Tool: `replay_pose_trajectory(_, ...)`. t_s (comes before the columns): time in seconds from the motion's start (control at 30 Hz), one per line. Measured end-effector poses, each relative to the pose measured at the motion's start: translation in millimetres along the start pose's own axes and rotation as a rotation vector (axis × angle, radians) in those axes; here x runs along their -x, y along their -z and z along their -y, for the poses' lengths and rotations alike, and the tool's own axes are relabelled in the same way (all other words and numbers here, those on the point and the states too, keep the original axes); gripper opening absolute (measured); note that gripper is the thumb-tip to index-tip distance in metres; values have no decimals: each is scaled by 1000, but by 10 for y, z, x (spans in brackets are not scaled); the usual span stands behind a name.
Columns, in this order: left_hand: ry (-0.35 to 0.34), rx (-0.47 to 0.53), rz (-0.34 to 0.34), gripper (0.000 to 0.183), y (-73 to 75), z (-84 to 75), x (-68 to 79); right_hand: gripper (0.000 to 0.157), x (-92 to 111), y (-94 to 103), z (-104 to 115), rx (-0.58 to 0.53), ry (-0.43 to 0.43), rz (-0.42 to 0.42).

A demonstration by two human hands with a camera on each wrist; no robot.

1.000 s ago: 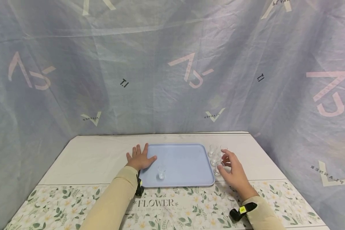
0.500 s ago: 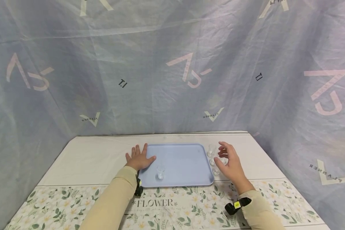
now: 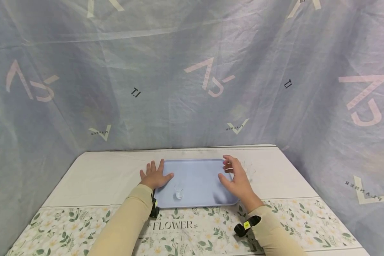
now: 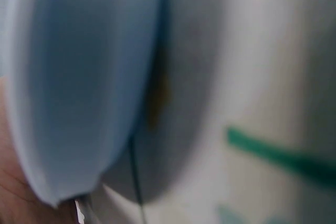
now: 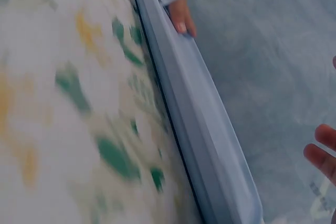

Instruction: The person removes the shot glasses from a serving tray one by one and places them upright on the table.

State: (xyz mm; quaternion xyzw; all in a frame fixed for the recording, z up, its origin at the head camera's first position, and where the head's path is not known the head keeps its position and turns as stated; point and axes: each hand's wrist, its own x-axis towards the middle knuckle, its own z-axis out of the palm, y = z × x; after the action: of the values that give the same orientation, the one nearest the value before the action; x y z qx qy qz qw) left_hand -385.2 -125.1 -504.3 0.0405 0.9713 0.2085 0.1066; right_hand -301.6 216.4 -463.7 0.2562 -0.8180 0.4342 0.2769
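Note:
A small clear shot glass stands upright on the light blue tray, near its front left. My left hand lies over the tray's left edge with its fingers spread; the left wrist view shows the blurred tray wall close up. Above the tray's right side hovers my right hand, thumb apart from the bent fingers, with nothing seen between them. The right wrist view catches its fingertips at the right border. Beyond that hand are more clear glasses, mostly hidden behind it.
Under the tray is a white table cover with a floral strip along the front. A grey-blue printed curtain hangs behind the table and along both sides.
My right hand has moved left from the glasses beside the tray to above the tray's right side. My left hand and the glass on the tray have stayed in place.

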Motion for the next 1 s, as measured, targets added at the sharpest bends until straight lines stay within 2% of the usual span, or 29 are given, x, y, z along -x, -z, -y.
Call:
replay_pose_trajectory(0.23,7,4,7,94,7,-26,1,69,-56,-313,85,-117,-26,73)
replay_pose_trajectory(0.57,5,-8,3,95,-30,-15,-48,77,-48,-642,155,-307,-151,207)
replay_pose_trajectory(0.9,14,-13,-7,93,-6,-11,3,84,-37,-874,427,-393,-207,398)
replay_pose_trajectory(1.0,9,-21,-10,92,9,-34,20,86,-24,-949,449,-387,-203,427)
